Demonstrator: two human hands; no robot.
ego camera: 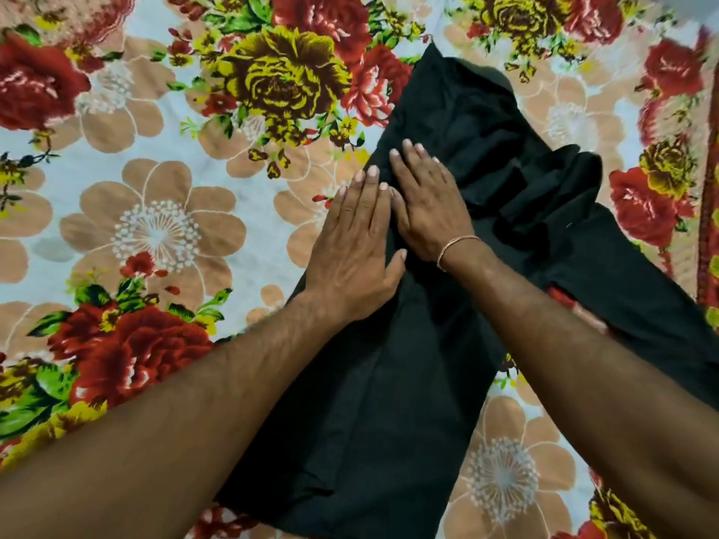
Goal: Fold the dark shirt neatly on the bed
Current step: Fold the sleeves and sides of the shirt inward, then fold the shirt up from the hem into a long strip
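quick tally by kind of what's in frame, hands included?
Hands: 2, left hand and right hand, both flat on the shirt
Dark shirt: 1
Floral bedsheet: 1
Wrist bangle: 1, on the right wrist
Total: 5

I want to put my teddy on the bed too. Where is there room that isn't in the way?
The flowered bedsheet lies bare all along the left, beside the left hand. A smaller bare patch shows near the front, between the dark shirt and the right forearm. The middle and right are crowded: both hands, the right hand included, press flat on the shirt.
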